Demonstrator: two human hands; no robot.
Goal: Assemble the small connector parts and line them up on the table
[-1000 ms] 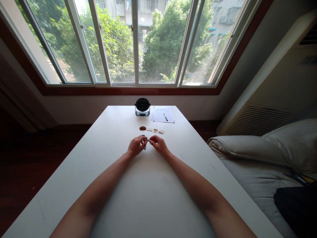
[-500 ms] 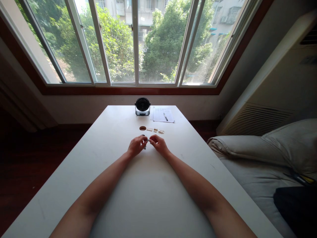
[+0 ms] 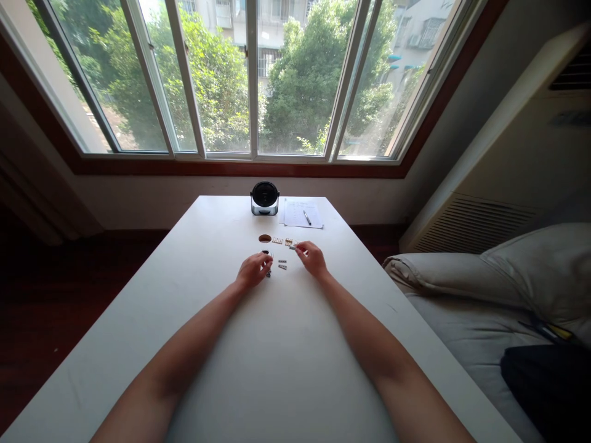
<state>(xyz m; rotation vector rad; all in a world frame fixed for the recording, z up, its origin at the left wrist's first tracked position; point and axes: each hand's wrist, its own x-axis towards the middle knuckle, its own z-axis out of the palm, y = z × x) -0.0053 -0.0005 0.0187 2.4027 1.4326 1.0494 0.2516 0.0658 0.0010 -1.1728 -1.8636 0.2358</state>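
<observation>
Slim grey strips (image 3: 282,267), two: lying nearly parallel on the white table (image 3: 268,369), between the hands, touching neither. Left hand (image 3: 252,269): resting just beside small dark bits (image 3: 268,274), its fingers curling toward the thumb; whether they are clamping anything cannot be told. Right hand (image 3: 312,258): hovering farther forward, thumb and fingers closing together, apparently pinching a small grey piece (image 3: 292,247) beside the row of patterned pieces (image 3: 277,240). Step in hand, as judged: fine placing or lifting by that row; the next move is calling for a light, steady touch. Beyond: a round hole (image 3: 265,239); a sheet of paper (image 3: 298,209) with a pen (image 3: 307,217) lying on it; a black fan-like device (image 3: 265,194) standing upright; a window (image 3: 253,123) framing trees.
</observation>
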